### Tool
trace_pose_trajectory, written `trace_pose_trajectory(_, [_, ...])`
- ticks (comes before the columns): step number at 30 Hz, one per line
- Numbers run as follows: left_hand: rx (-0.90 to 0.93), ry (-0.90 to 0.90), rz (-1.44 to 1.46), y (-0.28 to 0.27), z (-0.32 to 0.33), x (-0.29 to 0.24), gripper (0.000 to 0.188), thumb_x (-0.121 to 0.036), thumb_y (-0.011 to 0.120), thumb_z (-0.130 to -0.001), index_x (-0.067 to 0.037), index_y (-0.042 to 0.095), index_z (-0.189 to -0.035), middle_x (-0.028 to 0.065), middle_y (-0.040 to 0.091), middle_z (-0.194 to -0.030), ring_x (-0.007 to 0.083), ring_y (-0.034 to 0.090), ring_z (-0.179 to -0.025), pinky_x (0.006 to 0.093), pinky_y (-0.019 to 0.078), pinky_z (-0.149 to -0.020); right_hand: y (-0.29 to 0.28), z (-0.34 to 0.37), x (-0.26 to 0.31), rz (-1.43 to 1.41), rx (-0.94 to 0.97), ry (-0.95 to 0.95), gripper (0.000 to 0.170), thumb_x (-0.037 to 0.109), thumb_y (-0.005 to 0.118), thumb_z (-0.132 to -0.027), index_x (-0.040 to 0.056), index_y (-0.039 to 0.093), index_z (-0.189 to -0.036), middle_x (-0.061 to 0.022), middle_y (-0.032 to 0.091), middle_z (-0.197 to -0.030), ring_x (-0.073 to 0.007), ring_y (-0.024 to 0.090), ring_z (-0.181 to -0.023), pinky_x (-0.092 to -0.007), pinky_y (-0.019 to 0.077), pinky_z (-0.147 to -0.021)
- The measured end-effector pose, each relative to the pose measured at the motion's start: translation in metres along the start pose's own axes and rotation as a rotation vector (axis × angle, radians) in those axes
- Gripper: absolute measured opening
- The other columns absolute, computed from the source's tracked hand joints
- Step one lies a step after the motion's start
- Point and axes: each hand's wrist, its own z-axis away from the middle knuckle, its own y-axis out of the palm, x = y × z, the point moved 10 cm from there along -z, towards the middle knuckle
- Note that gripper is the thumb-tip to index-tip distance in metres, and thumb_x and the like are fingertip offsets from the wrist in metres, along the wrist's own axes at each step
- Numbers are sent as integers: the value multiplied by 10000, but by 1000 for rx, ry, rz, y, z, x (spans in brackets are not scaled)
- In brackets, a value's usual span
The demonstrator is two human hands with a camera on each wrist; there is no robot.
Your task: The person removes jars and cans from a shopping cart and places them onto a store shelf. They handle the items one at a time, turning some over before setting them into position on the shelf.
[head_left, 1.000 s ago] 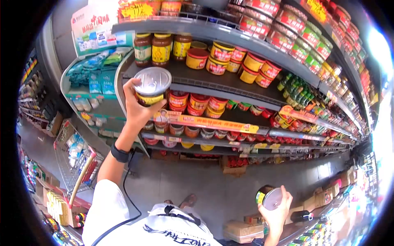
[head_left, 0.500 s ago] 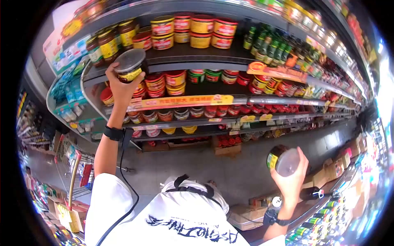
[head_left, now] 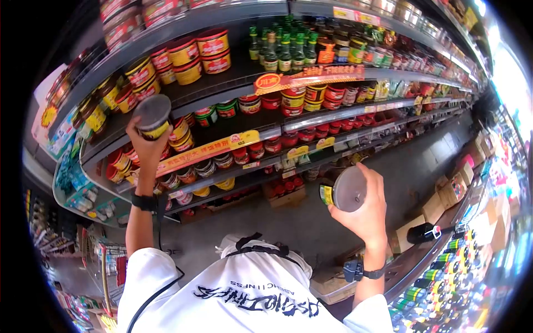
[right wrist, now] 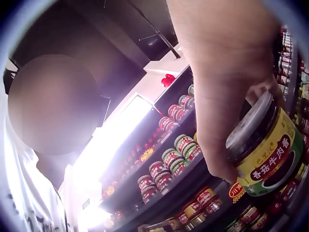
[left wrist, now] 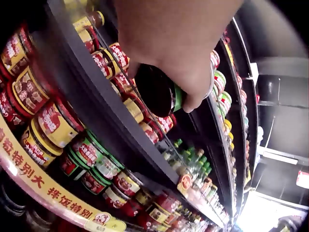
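My left hand (head_left: pixel 146 149) grips a sauce jar (head_left: pixel 152 111) with a greyish see-through lid and a yellow label, held up in front of the shelf's left part. From the left wrist view, the dark base of this jar (left wrist: pixel 153 89) shows under the hand. Farther right, over the aisle floor, my right hand (head_left: pixel 367 213) grips a second sauce jar (head_left: pixel 348 190) by its sides, its lid tilted towards the head camera. Its yellow and green label with dark lettering faces the right wrist camera on that jar (right wrist: pixel 270 164).
Shelves hold red and yellow tubs (head_left: pixel 215 53), green-capped bottles (head_left: pixel 286 53) and more jars. An orange price strip (head_left: pixel 208 151) runs along one shelf edge. Cardboard boxes (head_left: pixel 433 213) and bottles line the right side. A shopping cart (head_left: pixel 105 261) stands at the lower left.
The head view has swung to the right along the shelves. My right hand has risen with its jar, nearer the shelf. The left hand still holds its jar before the shelf.
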Motion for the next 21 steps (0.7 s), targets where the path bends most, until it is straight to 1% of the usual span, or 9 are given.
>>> trace_pose_trajectory(4, [127, 44, 13, 43, 59, -43, 900, -238, 928, -620, -66, 363, -1299, 150, 417, -1294, 265, 467, -1204, 391, 397, -1008, 6, -17, 10, -56, 7, -140, 875, 190, 856, -543, 111, 491, -1333, -172, 527, -1224, -378, 550, -1124, -457, 502, -898])
trace_pose_trajectory(6, [283, -62, 102, 76, 107, -57, 910, -225, 933, -592, -67, 364, -1284, 154, 406, -1301, 272, 471, -1187, 389, 399, -1006, 19, -28, 19, -142, 66, -150, 849, 194, 848, -556, 106, 501, -1326, -184, 534, -1219, -386, 541, -1131, -454, 490, -917])
trace_pose_trajectory(8, [341, -114, 403, 111, 152, -88, 913, -255, 935, -613, -80, 346, -1288, 146, 396, -1283, 265, 445, -1221, 383, 386, -1011, 36, -36, 31, -237, 118, -208, 843, 207, 841, -564, 103, 500, -1328, -186, 533, -1224, -382, 541, -1136, -447, 490, -916])
trace_pose_trajectory(10, [405, 14, 317, 128, 182, -125, 928, -239, 943, -589, -81, 338, -1274, 149, 401, -1281, 274, 451, -1225, 403, 375, -1029, 54, -44, 43, -267, 204, -257, 834, 222, 831, -575, 105, 496, -1331, -186, 534, -1212, -388, 539, -1137, -450, 492, -908])
trace_pose_trajectory(11, [412, -1, 410, 135, 195, -135, 924, -234, 949, -572, -80, 354, -1262, 172, 417, -1285, 296, 462, -1223, 413, 387, -1025, 62, -45, 49, -272, 232, -279, 859, 217, 851, -565, 85, 493, -1335, -166, 542, -1191, -334, 559, -1081, -398, 481, -899])
trace_pose_trajectory(12, [413, -13, 499, 140, 203, -143, 920, -228, 955, -555, -79, 370, -1250, 196, 433, -1289, 318, 474, -1221, 423, 399, -1020, 69, -45, 52, -254, 246, -277, 856, 217, 850, -566, 88, 496, -1335, -163, 543, -1193, -331, 563, -1078, -396, 485, -892])
trace_pose_trajectory(13, [381, 69, 558, 141, 201, -157, 915, -229, 957, -548, -82, 384, -1246, 199, 434, -1310, 323, 475, -1223, 433, 392, -1028, 76, -45, 57, -240, 260, -282, 853, 217, 849, -567, 92, 499, -1334, -160, 543, -1194, -328, 567, -1074, -393, 489, -885])
trace_pose_trajectory(19, [387, -1, 642, 135, 210, -161, 963, -228, 953, -539, -66, 390, -1304, 201, 436, -1349, 332, 467, -1266, 436, 389, -1040, 108, -47, 85, -259, 344, -402, 855, 178, 840, -580, 97, 500, -1360, -135, 533, -1264, -291, 573, -1128, -373, 513, -877])
trace_pose_trajectory(21, [457, -25, 584, 129, 209, -160, 1042, -208, 945, -574, -61, 309, -1385, 183, 393, -1393, 301, 433, -1300, 428, 352, -1076, 115, -45, 92, -276, 366, -398, 811, 220, 816, -588, 108, 518, -1334, -145, 551, -1224, -325, 581, -1121, -412, 521, -880])
